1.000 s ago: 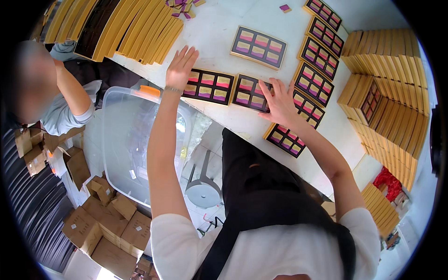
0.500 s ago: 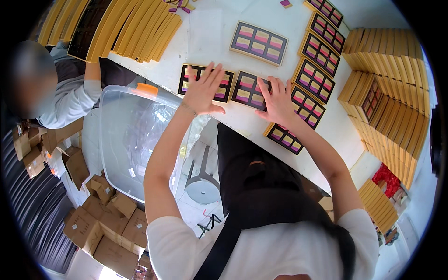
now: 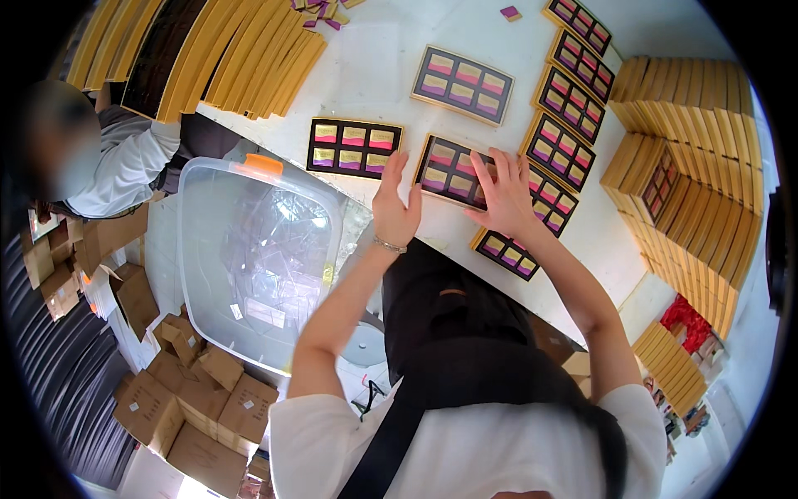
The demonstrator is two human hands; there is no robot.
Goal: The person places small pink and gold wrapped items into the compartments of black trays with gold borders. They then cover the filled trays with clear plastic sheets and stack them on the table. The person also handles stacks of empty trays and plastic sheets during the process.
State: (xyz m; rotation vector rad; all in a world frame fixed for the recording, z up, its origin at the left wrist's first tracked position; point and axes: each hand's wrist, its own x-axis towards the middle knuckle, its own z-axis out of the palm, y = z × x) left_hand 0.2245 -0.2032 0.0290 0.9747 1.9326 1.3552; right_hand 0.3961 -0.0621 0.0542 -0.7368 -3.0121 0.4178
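Observation:
In front of me lies a gold-edged box with small pink, purple and gold wrapped pieces in a dark insert; its top looks greyish, like a clear cover. My right hand rests its spread fingers on that box's right side. My left hand is near its left edge, fingers stretched out and holding nothing; whether it touches the box I cannot tell. Left of that hand sits a similar box with brighter pieces. Farther back is another greyish-topped box.
Overlapping filled boxes line the table's right side. Stacked gold boxes stand beyond them; more gold trays are at back left. Loose wrapped pieces lie at the far edge. A clear plastic bin and a co-worker are left.
My left hand has come off the left box and moved right, toward the middle box. The left box sits slightly farther left. My right hand stays on the middle box.

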